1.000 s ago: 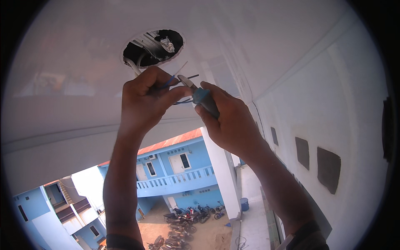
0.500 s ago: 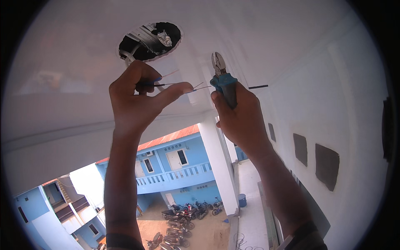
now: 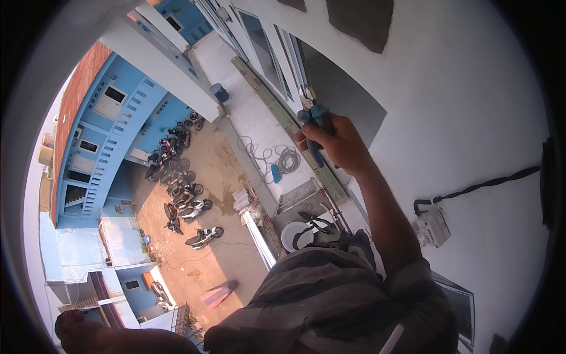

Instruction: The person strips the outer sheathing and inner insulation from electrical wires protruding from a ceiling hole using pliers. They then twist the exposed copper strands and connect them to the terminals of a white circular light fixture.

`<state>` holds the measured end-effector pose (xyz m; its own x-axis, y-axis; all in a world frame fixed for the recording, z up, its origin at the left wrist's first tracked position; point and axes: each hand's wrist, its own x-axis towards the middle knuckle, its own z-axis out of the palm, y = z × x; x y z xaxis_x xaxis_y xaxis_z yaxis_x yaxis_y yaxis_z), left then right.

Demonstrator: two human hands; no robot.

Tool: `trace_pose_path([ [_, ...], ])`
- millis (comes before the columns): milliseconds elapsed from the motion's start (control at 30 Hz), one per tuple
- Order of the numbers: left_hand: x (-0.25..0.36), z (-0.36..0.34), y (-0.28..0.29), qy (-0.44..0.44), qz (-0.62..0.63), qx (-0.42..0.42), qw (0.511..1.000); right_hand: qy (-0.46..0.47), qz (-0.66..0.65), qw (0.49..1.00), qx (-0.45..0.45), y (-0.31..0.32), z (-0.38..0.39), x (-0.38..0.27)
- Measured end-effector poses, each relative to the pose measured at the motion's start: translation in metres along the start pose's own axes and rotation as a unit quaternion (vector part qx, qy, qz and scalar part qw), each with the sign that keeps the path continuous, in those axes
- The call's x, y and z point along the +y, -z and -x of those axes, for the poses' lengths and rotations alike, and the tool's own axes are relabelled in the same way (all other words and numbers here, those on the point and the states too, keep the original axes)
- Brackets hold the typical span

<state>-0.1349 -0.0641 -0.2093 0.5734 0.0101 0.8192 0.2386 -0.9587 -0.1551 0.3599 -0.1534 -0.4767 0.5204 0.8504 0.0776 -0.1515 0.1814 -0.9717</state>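
Observation:
In my right hand point(image 3: 336, 144) is a pair of combination pliers point(image 3: 317, 117) with teal and dark grips, the metal jaws pointing up. My fingers wrap round the grips, and nothing shows between the jaws. Low at the left edge is my left hand point(image 3: 82, 331), dark and far from the pliers, with its arm stretched out sideways. Its fingers are too dim to make out, and no wire shows by it.
Below me stands a white bucket point(image 3: 296, 237) with dark items at its rim. A grey cable coil point(image 3: 288, 159) lies on the walkway near a blue bucket point(image 3: 219, 92). At right, a white box point(image 3: 433, 227) with black cable meets the wall. Motorcycles point(image 3: 183, 192) fill part of the yard.
The view has swung from the ceiling hole down to the walkway and yard. My left hand has left the wires and gone low to the left. The right hand still holds the pliers.

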Motion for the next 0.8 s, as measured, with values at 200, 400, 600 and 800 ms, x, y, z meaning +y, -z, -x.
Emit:
trace_pose_path([
  [200,0.017,0.122,-0.212,0.521,0.104,-0.121,0.839,-0.343,0.131,0.926,0.094,0.072,0.095,0.213],
  [400,0.08,0.21,-0.295,0.562,0.219,-0.388,0.697,-0.336,0.37,0.864,0.05,0.061,0.167,0.313],
  [600,0.113,0.234,-0.312,0.543,0.275,-0.482,0.631,-0.31,0.455,0.834,-0.044,0.029,0.166,0.361],
  [800,0.123,0.263,-0.297,0.564,0.246,-0.537,0.577,-0.215,0.486,0.847,0.009,0.007,0.154,0.389],
])
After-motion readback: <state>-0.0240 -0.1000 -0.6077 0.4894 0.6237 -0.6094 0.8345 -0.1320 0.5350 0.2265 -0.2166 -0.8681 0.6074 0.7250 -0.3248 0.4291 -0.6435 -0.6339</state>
